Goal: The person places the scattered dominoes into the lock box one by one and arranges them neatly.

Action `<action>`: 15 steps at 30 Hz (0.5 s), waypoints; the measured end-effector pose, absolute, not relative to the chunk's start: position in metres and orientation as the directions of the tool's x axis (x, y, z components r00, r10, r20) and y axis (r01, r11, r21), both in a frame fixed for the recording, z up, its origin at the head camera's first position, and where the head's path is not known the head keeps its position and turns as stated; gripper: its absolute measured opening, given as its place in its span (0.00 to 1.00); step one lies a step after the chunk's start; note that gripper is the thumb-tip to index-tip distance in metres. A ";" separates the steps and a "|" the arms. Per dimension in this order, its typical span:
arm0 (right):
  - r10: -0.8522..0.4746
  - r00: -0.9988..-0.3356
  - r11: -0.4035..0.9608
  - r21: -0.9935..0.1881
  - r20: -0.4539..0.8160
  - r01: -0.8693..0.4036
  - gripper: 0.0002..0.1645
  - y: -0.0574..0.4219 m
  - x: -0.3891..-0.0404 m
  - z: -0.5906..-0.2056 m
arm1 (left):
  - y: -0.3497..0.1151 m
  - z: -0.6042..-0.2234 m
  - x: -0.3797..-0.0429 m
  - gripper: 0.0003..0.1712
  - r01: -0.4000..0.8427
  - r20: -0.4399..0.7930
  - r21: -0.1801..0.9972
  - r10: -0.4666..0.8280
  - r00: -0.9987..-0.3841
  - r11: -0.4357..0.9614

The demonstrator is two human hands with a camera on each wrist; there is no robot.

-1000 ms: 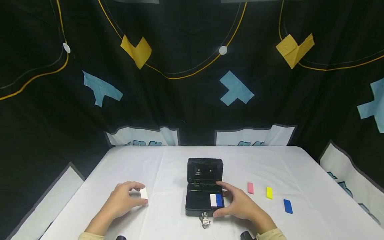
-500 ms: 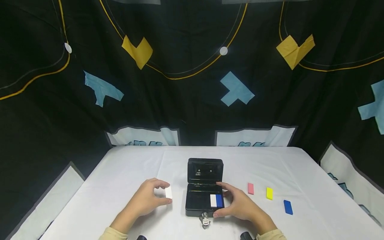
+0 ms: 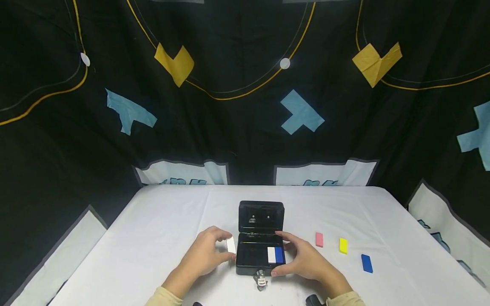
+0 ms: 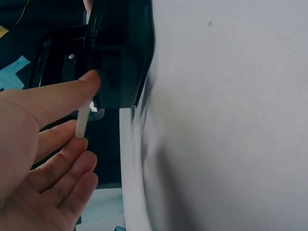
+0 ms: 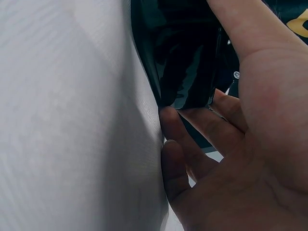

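The black box [image 3: 249, 270] stands with its lid raised on the bench [image 3: 183, 204]. Just beside its left wall is the white block [image 3: 231, 245]; whether the two touch, I cannot tell. The left hand [image 3: 208, 250] has its thumb and fingers clamped on the two short ends of this block. The right hand [image 3: 302, 257] grips the right side of the box, thumb at the front corner and fingers further back. I judge the block to be light, stiff and a little smooth, so its ends are a good place for the hold. The box seems rigid, heavier and glossy; its side walls give the firmest grip.
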State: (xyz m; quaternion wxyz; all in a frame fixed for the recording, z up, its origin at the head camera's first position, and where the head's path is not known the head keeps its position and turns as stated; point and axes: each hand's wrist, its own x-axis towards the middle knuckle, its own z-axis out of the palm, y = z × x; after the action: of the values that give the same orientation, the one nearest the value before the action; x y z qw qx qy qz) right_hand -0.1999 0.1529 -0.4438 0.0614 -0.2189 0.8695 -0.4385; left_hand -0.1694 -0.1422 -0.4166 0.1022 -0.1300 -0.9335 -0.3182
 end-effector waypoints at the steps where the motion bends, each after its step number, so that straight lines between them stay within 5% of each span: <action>1: -0.437 -0.895 0.518 -0.790 0.086 -0.328 0.62 0.153 -0.200 -0.444 | -0.142 -0.416 -0.170 0.27 0.303 0.282 0.566 0.166 -0.945 0.766; 15: -0.433 -0.898 0.512 -0.798 0.080 -0.318 0.62 0.151 -0.200 -0.443 | -0.118 -0.419 -0.170 0.27 0.336 0.301 0.553 0.193 -0.934 0.762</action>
State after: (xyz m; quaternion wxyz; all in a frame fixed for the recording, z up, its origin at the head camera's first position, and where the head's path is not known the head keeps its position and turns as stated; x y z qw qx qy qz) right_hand -0.1996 0.1513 -0.4427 0.0645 -0.2165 0.8672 -0.4437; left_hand -0.1704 -0.1180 -0.4188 0.1139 -0.1417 -0.9317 -0.3143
